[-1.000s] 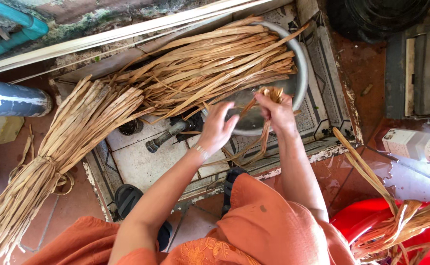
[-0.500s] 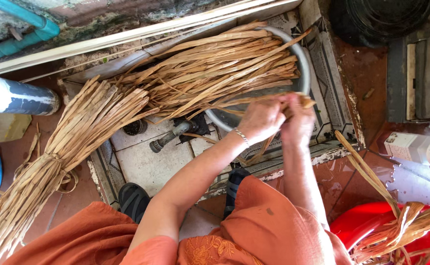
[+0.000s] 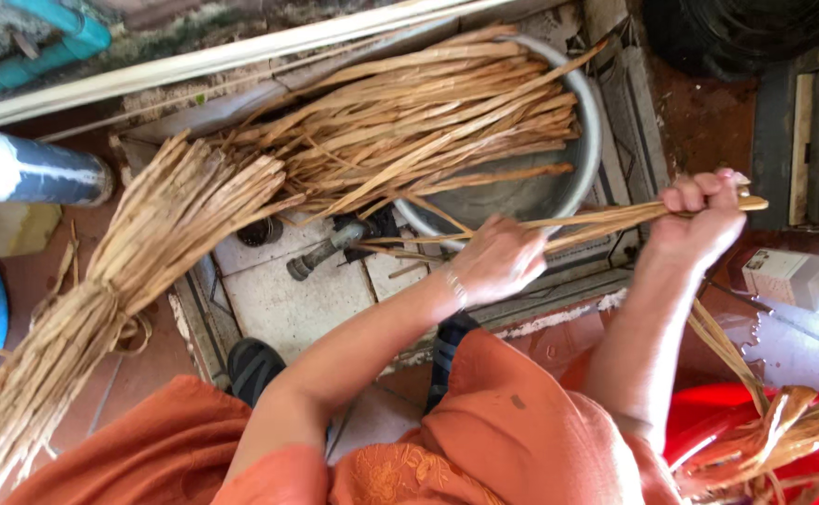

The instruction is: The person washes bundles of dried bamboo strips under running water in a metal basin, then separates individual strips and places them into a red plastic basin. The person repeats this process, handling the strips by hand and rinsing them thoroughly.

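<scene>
The hands have drawn apart since half a second ago, when they met over the basin. The right hand (image 3: 704, 220) now sits far right, clamped on the end of a thin bunch of dried reed strips (image 3: 606, 220); the left hand (image 3: 501, 262) closes around the same bunch nearer the middle, so the strips stretch taut between them, just above the near rim of the metal basin (image 3: 589, 140). A tied bundle (image 3: 138, 271) lies left.

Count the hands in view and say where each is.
2. The left hand grips the dried strands below the metal basin; the right hand grips their other end, farther right.
</scene>
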